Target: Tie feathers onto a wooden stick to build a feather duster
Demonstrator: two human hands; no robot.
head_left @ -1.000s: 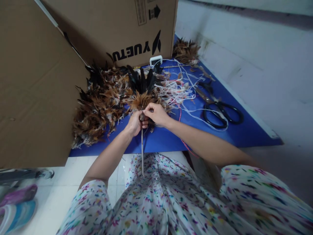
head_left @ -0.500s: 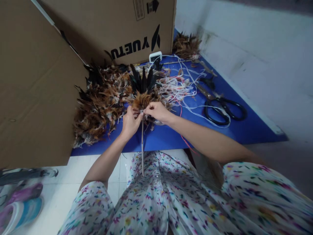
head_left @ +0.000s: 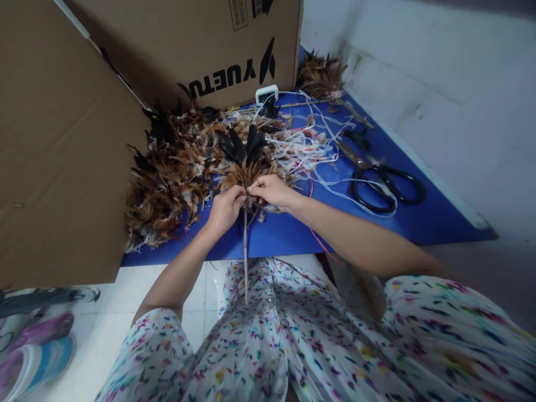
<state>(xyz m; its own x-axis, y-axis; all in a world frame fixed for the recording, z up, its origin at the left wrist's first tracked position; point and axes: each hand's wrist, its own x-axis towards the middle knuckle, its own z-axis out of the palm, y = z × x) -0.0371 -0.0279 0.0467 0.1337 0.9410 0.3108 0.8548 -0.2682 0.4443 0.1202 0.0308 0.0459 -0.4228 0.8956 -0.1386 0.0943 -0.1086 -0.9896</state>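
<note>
My left hand [head_left: 226, 210] and my right hand [head_left: 273, 191] meet at the base of a feather bundle on a thin stick, like a feather duster [head_left: 247, 167]. Both are closed in a pinch there, fingertips nearly touching. Brown feathers fan out away from me, topped by long black ones [head_left: 242, 146]. The bare stick [head_left: 245, 257] runs down past the table's front edge toward my lap. Whether a string lies between my fingertips is too small to tell. A heap of loose brown feathers [head_left: 167, 178] lies left of my left hand.
On the blue tabletop [head_left: 301, 234], white and pink strings [head_left: 299, 149] lie tangled beyond my right hand. Black-handled scissors [head_left: 372, 181] rest at the right. Cardboard [head_left: 167, 44] stands behind and left, a wall [head_left: 419, 89] right. Another feather bunch [head_left: 321, 75] sits in the far corner.
The black feathers at the top have tipped and spread lower. My left fingers have drawn in closer at the feather base, and my right hand has stayed nearly in place.
</note>
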